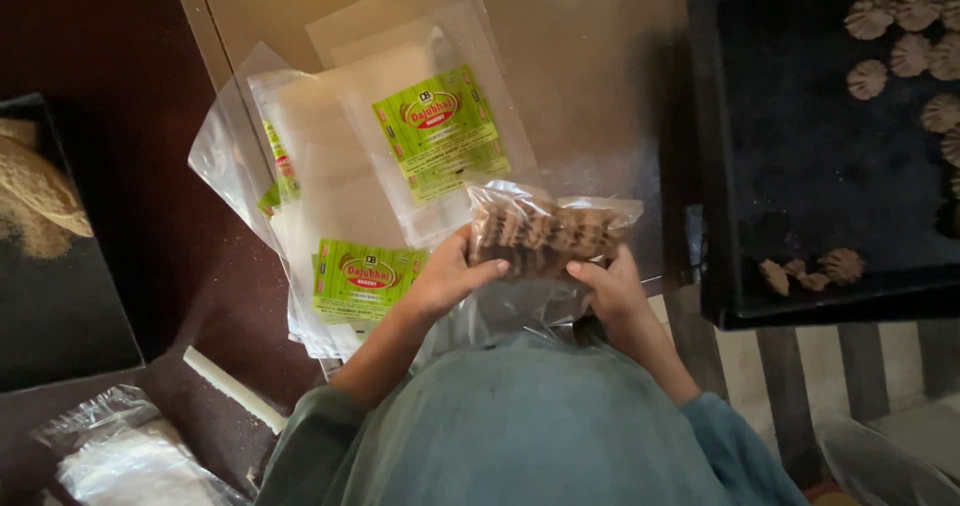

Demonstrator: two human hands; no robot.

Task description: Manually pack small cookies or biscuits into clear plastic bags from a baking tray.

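I am watching from the head camera, working outward from the body. Both hands are closing on one clear bag of biscuits (545, 234), held just above the lap. The left hand (455, 276) is gripping its left end, thumb on top; the right hand (610, 284) is pinching the lower right edge. The bag's long axis is running left to right, so each hand is sitting at one end, neither nearer than the other. Loose plastic is hanging below toward the teal garment (530, 426).

Just beyond the hands, empty pouches with green labels (440, 131) are lying fanned on the brown table (590, 56), leaving bare surface behind the bag. Farther right, well apart, a dark tray (800, 166) is holding shell-shaped biscuits (868, 79), its near edge standing beside the right hand.
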